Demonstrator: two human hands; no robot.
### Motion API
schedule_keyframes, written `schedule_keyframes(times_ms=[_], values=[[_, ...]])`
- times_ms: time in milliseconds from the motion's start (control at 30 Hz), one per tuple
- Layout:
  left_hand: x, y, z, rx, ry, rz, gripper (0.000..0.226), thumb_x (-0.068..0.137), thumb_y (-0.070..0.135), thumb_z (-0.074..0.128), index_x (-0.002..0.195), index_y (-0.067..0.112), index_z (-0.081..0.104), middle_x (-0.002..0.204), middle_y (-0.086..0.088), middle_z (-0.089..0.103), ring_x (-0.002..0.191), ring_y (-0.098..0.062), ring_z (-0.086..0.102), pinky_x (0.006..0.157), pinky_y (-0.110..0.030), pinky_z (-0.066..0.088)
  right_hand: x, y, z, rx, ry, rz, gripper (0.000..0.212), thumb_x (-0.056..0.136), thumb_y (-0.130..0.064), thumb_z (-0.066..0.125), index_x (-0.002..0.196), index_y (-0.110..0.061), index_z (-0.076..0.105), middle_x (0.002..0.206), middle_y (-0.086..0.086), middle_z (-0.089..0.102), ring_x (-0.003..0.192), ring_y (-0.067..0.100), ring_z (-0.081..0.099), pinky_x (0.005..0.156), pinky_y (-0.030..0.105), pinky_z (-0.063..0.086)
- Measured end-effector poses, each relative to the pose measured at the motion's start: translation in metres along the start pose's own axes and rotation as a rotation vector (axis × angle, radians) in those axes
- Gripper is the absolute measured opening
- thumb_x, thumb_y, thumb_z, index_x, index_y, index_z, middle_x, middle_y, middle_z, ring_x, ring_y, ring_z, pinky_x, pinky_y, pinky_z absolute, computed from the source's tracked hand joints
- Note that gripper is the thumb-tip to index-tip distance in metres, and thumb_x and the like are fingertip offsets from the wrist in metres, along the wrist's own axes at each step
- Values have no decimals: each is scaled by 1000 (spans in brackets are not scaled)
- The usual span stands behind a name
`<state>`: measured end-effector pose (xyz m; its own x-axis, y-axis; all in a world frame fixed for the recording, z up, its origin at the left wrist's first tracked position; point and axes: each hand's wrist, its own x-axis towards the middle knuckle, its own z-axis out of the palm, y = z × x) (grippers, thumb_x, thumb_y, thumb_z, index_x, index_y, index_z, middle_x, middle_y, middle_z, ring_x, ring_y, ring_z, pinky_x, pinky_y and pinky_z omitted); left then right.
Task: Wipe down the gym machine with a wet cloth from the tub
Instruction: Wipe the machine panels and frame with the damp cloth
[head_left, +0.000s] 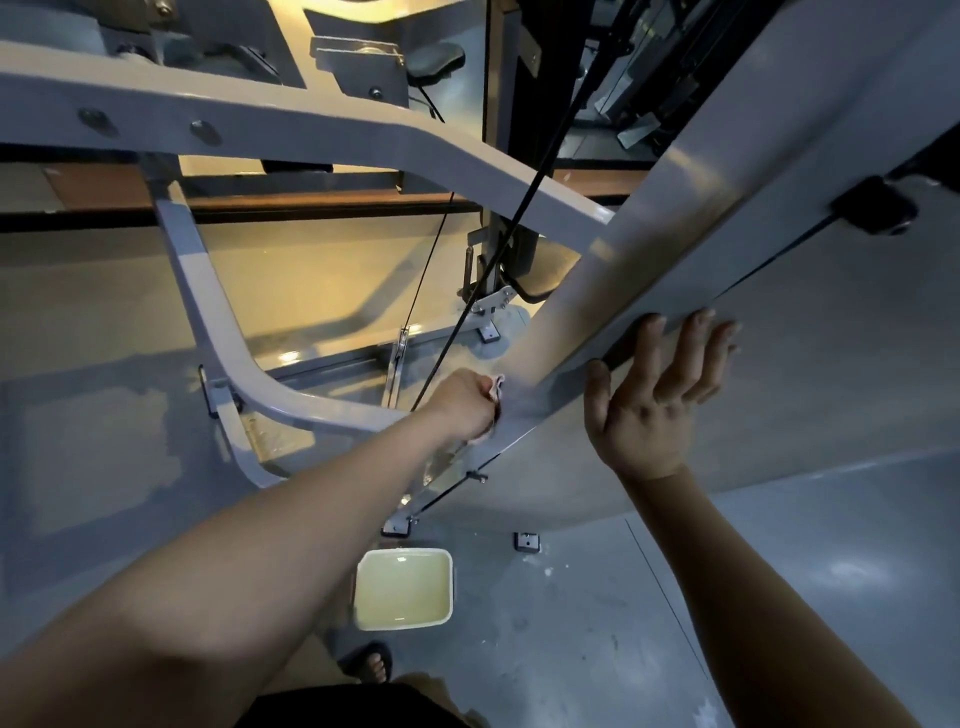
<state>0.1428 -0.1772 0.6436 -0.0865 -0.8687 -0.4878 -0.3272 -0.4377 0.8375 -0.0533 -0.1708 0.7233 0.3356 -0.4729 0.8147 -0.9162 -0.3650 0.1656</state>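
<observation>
Machine (311, 119): grey painted frame, cut off at the top and both sides of the view, so its full shape is not clear.
Beam (597, 291): wide slanted grey part of the machine, running from the upper right down toward the middle.
Left hand (465, 405): reaches forward to the lower part of the beam. Its grip is clamped on the cloth, and the fingers are hidden behind the back of the hand.
Cloth (497, 387): pale and bunched, pressed against the beam. Only small edges show above and below the hand, and the rest is covered.
Right hand (649, 395): fingers straight and apart, holding nothing. It rests flat on the edge where the beam meets the panel (805, 389).
Tub (405, 552): pale, rectangular, standing on the floor (571, 623) below the hands, well apart from the cloth.
Water (402, 590): yellowish liquid in the tub. I cannot tell how deep it is.
Cable (519, 218): thin and black, crossing from the top down toward the left hand. Its lower end is hidden behind the hand.
Foot (371, 662): in a dark sandal, near the tub, partly hidden by the left arm.
Background: dark at the upper right, and the details there are hard to make out.
</observation>
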Motion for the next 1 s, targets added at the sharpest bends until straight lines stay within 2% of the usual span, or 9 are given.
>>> schedule_keyframes(times_ms=[133,200,300,433,567,700,867,933,1000], values=[[-37,-18,23,64,19,9,18,89,-9,52,76,1,59,67,-4,53,67,-19,53,46,-19,34,1,-5,0,24,9,24,70,100,-36,51,160,-18,19,153,28,22,144,54,15,121,62,14],[-41,-17,26,24,39,-7,24,90,-10,51,73,7,51,69,-5,51,70,-19,52,47,-19,34,2,-7,-2,20,6,22,68,100,-35,51,159,-17,22,155,26,20,144,53,16,121,61,15],[-38,-2,22,-39,39,-37,13,87,-7,52,84,-1,64,71,-7,55,70,-22,54,55,-22,36,1,-7,-10,31,-10,22,67,99,-32,54,157,-15,26,160,21,16,147,50,16,121,63,19],[-52,24,13,27,90,95,14,85,-5,50,86,-13,60,71,-11,54,70,-22,51,58,-28,33,2,-7,-18,24,-31,5,66,96,-25,56,156,-13,29,158,24,23,147,50,20,116,67,28],[-84,88,-6,66,180,315,19,91,-4,49,100,-2,65,88,-8,56,83,-25,56,66,-29,40,3,-11,-24,26,-44,18,65,92,-18,58,153,-10,36,156,24,27,146,51,23,116,68,29],[-110,149,-24,53,277,608,34,102,19,47,129,9,65,110,-7,54,104,-24,58,92,-30,48,5,-14,-33,4,-22,12,61,91,-11,56,150,-9,42,156,21,30,146,49,27,119,62,26],[-145,212,-43,-36,352,1031,51,97,-4,45,147,4,52,108,-4,44,100,-17,52,93,-10,38,6,-14,-39,-12,4,-15,60,84,0,59,141,-7,44,154,21,33,146,48,31,118,62,30],[-142,209,-44,70,403,1221,61,90,-9,44,150,-1,45,107,-7,44,103,-21,50,99,-17,40,7,-15,-43,-15,-3,-10,58,83,0,60,139,-8,46,155,20,34,146,47,31,117,62,32],[-132,183,-40,145,396,1221,68,87,-14,47,154,-1,39,111,-6,42,107,-22,49,102,-24,41,7,-15,-47,-10,-23,-1,60,86,-2,57,144,-9,45,156,18,33,147,45,32,115,62,34]])
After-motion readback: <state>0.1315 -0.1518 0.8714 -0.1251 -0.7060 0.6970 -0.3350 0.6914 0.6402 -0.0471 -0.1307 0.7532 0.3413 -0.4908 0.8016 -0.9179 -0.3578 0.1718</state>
